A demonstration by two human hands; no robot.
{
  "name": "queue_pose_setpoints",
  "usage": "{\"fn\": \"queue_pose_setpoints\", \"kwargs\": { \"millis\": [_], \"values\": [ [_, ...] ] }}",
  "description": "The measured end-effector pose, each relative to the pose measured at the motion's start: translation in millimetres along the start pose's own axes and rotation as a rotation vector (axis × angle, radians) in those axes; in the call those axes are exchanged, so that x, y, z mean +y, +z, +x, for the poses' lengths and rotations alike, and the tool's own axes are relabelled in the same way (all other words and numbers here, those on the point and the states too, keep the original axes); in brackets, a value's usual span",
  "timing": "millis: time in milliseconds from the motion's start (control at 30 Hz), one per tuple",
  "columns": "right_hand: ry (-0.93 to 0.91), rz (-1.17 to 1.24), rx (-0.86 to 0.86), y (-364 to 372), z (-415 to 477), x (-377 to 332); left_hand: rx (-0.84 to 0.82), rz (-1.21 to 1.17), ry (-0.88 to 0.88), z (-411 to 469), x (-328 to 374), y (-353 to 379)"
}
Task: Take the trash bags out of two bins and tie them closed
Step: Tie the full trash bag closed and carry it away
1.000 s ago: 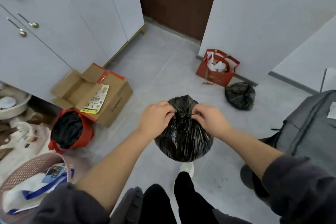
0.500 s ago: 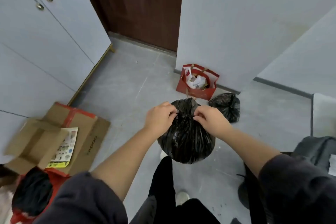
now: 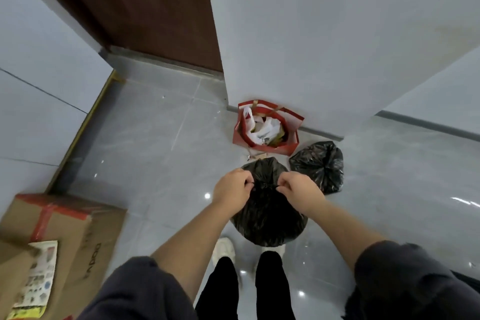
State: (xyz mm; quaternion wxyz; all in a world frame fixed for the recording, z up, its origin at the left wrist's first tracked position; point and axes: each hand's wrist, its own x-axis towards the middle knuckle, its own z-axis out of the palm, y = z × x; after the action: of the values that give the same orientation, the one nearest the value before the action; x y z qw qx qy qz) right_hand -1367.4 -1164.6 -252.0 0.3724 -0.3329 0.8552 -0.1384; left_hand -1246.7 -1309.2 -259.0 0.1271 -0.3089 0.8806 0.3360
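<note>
Left hand (image 3: 231, 191) and right hand (image 3: 298, 191) still pinch trash bag (image 3: 267, 218) (second bag (image 3: 318, 163) nearer).

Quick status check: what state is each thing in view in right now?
Held trash bag: neck gathered, off the floor.
Left hand: pinches its neck.
Right hand: pinches its neck.
Second trash bag: on floor, top bunched closed.
Red paper bag: open, holding white plastic.
Door: shut.

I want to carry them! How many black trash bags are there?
2. One held bag, pinched by left hand and right hand; one floor bag beside the red paper bag. More may be hidden elsewhere.
</note>
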Motion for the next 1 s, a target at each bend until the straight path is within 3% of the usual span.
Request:
{"fn": "queue_pose_setpoints", "kwargs": {
  "millis": [200,400,667,767,867,1000],
  "values": [
    [0.101,0.029,-0.063,62,112,106,-0.118,0.033,-0.019,126,-28,110],
    [0.172,0.016,0.008,131,194,186,-0.179,0.087,0.013,212,-72,208],
    [0.069,-0.021,0.186,195,293,222,-0.038,-0.010,-0.089,283,-137,285],
    [0.027,0.003,0.254,213,319,227,-0.056,-0.079,-0.147,299,-155,305],
    [0.148,0.037,0.300,230,312,230,-0.189,-0.214,-0.281,293,-161,312],
    [0.478,0.070,0.097,249,279,241,-0.361,-0.374,-0.398,276,-168,316]
  ]
}}
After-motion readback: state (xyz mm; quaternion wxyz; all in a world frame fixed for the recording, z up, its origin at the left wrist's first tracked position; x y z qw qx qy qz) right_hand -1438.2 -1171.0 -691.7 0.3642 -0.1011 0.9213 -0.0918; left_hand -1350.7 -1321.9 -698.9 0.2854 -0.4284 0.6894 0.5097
